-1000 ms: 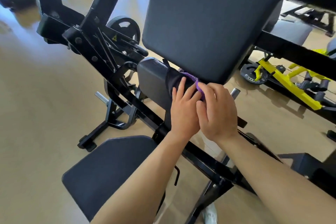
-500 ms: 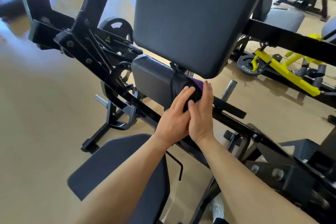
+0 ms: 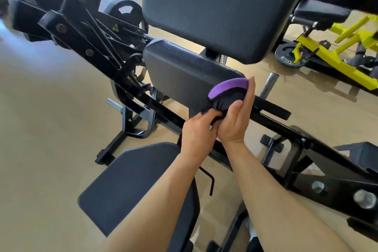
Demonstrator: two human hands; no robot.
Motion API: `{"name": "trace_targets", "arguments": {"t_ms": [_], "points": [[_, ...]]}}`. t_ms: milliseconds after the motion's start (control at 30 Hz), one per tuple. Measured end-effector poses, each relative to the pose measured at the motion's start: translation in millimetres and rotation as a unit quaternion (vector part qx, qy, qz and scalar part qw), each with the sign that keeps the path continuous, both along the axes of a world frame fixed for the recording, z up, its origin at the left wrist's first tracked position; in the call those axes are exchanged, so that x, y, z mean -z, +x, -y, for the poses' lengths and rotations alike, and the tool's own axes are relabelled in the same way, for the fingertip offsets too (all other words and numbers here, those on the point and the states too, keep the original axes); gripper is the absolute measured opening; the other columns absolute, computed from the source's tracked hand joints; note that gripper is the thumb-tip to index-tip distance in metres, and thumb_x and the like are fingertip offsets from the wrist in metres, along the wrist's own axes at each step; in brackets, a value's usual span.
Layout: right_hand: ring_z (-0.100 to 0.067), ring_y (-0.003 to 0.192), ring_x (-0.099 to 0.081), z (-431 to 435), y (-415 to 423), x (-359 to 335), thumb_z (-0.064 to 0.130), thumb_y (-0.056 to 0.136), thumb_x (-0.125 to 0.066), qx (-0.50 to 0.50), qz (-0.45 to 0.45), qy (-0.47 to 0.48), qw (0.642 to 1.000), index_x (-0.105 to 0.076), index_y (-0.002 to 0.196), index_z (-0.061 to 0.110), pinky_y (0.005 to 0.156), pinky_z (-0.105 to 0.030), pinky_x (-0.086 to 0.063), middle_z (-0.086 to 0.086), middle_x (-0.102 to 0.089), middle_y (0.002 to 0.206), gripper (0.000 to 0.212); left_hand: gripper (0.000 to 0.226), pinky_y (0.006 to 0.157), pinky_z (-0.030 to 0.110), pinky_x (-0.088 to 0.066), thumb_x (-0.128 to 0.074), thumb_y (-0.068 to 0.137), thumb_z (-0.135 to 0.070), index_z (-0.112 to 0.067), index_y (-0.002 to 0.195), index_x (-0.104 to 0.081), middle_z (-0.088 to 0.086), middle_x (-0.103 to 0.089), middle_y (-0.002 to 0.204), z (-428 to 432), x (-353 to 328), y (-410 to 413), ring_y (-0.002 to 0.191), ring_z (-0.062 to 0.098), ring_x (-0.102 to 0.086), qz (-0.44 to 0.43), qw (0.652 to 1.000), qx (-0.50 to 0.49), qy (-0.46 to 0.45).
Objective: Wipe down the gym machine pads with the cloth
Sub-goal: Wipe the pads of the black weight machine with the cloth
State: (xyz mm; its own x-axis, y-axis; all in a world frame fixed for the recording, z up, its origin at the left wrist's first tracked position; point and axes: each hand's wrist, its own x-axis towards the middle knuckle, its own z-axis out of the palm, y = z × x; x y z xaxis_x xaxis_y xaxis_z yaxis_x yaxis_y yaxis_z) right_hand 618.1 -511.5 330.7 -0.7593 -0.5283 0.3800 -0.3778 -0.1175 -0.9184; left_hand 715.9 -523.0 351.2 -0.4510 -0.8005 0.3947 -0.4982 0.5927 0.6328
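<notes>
A black cloth with a purple edge is wrapped over the right end of a small black arm pad. My left hand grips the bunched cloth from below, fingers curled into it. My right hand presses flat against the cloth's right side, fingers pointing up. A large black chest pad hangs just above the small pad. A black seat pad lies below, partly under my left forearm.
The machine's black steel frame runs diagonally from upper left to lower right, with a weight plate behind it. A bare plate peg sticks up beside my right hand. A yellow machine stands at the right on a tan floor.
Both hands and the cloth slid right along the small pad to its right end. The left hand went from lying flat to gripping the bunched cloth from underneath.
</notes>
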Motion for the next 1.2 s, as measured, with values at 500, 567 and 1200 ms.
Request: {"name": "trace_targets", "arguments": {"t_ms": [500,567,1200], "points": [[-0.027,0.112,-0.071,-32,27,11,0.064,0.099,-0.045,-0.048,0.577,0.046,0.814,-0.057,0.141,0.022,0.099,-0.042,-0.056,-0.011,-0.070,0.129,0.060,0.012,0.086,0.042,-0.059,-0.065,0.090,-0.027,-0.036,0.083,-0.060,-0.014,-0.068,0.089,-22,16,-12,0.084,0.007,-0.067,-0.153,0.851,-0.248,0.437],[-0.029,0.103,-0.074,-41,23,1,0.054,0.099,-0.051,-0.041,0.564,0.080,0.821,-0.061,0.133,0.019,0.094,-0.045,-0.059,-0.014,-0.073,0.117,0.050,0.013,0.092,0.043,-0.057,-0.063,0.091,-0.024,-0.035,0.087,-0.059,-0.007,-0.066,0.101,-22,11,-21,0.089,0.012,-0.064,-0.191,0.822,-0.288,0.453],[-0.050,0.116,-0.062,-48,9,19,0.002,0.099,-0.051,0.003,0.513,0.229,0.827,-0.063,0.111,-0.002,0.097,-0.054,-0.051,-0.027,-0.068,0.109,0.017,0.014,0.092,0.039,-0.052,-0.048,0.100,-0.026,-0.025,0.105,-0.061,0.004,-0.066,0.104,-14,0,-53,0.099,0.024,-0.063,-0.461,0.562,-0.299,0.618]]}}
